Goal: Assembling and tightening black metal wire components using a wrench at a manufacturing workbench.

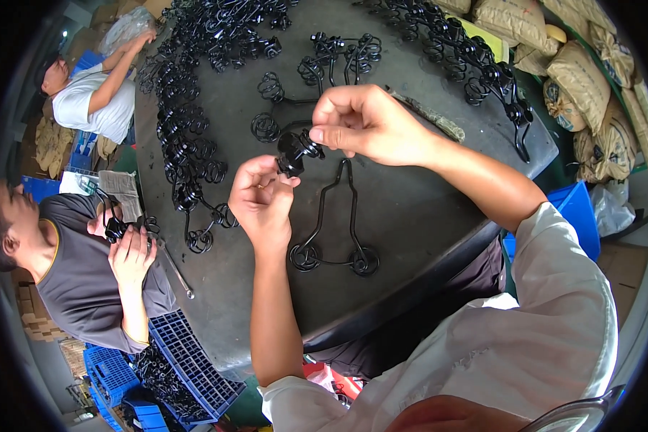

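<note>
Over the dark table, my left hand (263,201) grips the lower left side of a black coiled part (294,153) between thumb and fingers. My right hand (371,126) pinches its upper right end with thumb and forefinger. The part looks glossy, with a rounded body and small wire loops; its exact kind I cannot make out. Just below lies a black wire spring (331,216), its two long legs ending in coils toward me. Beyond my hands rests another coiled wire spring (270,88), partly covered by my right hand.
Black wire springs (187,144) are heaped along the table's left and far sides, with another row (475,61) at far right. A dark rod (428,115) lies beyond my right forearm. Two co-workers (86,266) stand left, one holding similar parts. Blue crates (194,367) stand lower left.
</note>
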The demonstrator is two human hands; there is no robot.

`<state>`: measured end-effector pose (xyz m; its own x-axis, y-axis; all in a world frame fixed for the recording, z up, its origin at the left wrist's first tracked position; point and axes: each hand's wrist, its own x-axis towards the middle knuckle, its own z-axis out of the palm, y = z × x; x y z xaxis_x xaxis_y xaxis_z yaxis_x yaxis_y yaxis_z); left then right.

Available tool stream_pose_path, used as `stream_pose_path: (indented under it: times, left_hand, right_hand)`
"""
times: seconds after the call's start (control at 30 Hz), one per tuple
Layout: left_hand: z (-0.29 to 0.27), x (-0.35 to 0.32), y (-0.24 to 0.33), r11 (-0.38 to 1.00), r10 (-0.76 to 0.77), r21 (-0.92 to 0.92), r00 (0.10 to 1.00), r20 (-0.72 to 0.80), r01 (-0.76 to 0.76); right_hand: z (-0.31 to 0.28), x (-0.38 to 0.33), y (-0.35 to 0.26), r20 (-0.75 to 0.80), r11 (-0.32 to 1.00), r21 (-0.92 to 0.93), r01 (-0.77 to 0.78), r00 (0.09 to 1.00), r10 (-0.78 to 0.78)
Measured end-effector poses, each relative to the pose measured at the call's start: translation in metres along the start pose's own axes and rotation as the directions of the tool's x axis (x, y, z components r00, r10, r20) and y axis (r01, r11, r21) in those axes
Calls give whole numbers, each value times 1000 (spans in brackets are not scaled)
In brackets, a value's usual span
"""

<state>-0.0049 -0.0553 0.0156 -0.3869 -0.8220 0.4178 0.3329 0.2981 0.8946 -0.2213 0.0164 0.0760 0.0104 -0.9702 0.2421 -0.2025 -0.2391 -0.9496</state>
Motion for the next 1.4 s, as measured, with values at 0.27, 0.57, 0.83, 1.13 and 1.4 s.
stream_pose_path:
  times: [0.27,0.57,0.83,1.13,1.4]
  left_hand:
    - [16,-6,11,998,-54,-37,997,-57,52]
    - [3,2,16,970,-156,-193,988,-23,148]
    - [10,-1,9,994,-23,106,1000,3,23]
    - [12,-7,9,970,20,240,996,82,-39]
    - [8,-1,12,981,-5,195,999,48,-5]
  right_hand:
    - [0,-6,6,-35,931,364,-16,999,31]
    - [5,-4,4,-73,897,432,99,995,-74]
    - [2,-4,8,-80,910,401,103,994,-77]
    - [3,-5,13,-33,898,408,162,986,-163]
    - [5,6,4,-44,931,358,66,998,-54]
